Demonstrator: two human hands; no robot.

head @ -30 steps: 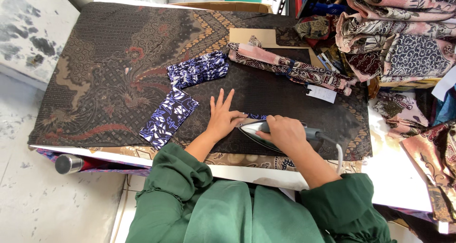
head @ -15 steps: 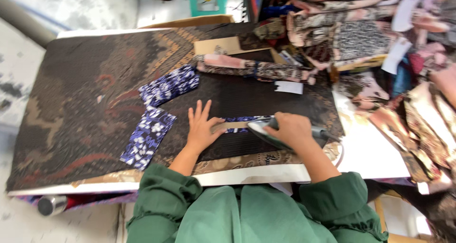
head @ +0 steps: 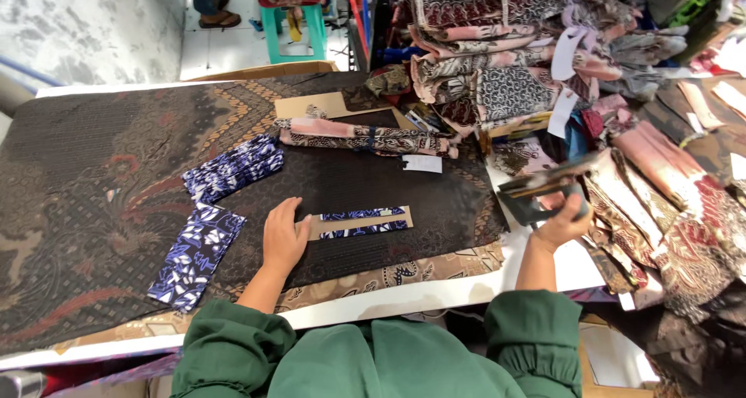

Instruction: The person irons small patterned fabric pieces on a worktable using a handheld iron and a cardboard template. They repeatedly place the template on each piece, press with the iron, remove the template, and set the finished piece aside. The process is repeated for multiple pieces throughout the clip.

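Observation:
My left hand [head: 283, 239] lies flat on the dark patterned table cover [head: 101, 165], its fingertips touching the left end of a narrow strip [head: 361, 221] of tan card edged with blue-and-white fabric. My right hand [head: 561, 221] is out past the table's right edge, closed on the handle of a dark iron [head: 542, 193] that is tilted up over the fabric pile. A flat blue-and-white fabric piece [head: 196, 254] lies left of my left hand, with a stack of similar folded pieces [head: 233, 168] behind it.
A long folded maroon-and-pink batik bundle [head: 361, 137] with a white tag [head: 422, 163] lies at the back of the table. Heaps of batik cloth [head: 536, 64] fill the right side. A teal stool [head: 294, 25] and a person's feet stand beyond the table.
My right hand has lifted the iron off the strip and carried it right, off the table. The strip now lies uncovered. My left hand stayed at its left end.

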